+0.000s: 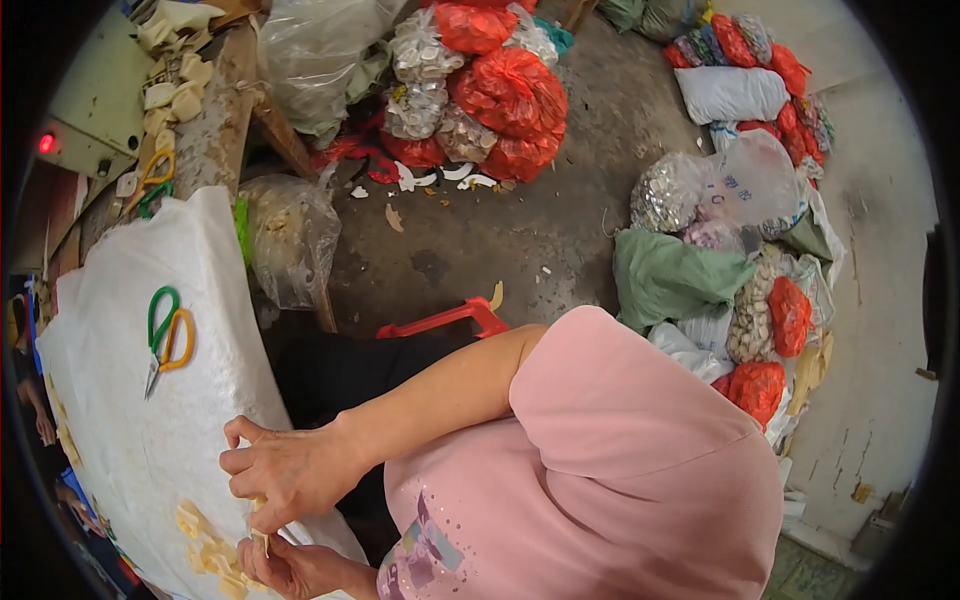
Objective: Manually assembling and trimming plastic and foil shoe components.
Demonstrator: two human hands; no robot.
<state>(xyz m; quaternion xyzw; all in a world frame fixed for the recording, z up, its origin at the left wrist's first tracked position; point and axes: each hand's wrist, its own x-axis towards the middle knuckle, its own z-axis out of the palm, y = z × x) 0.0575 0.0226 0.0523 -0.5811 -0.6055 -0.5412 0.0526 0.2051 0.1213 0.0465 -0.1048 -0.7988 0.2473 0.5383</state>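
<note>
Over the near edge of a white cloth-covered table [110, 300], my right hand [300, 470] bends its fingers and pinches a small, thin cream-coloured piece [260, 537]. My left hand [300, 572] is closed on the lower end of the same piece, just below. Its exact kind cannot be made out. A loose pile of similar cream-coloured pieces [210, 550] lies on the cloth beside my hands. Farther along the cloth rest scissors [165, 340] with one green and one orange handle, untouched.
Another pair of scissors [150, 185] and cream cup-shaped pieces [185, 100] lie by a greenish machine [95, 95] with a red light. A clear bag [295, 240] hangs at the table's side. Red bags [510, 95], a green sack [680, 280] and a red stool [440, 318] occupy the floor.
</note>
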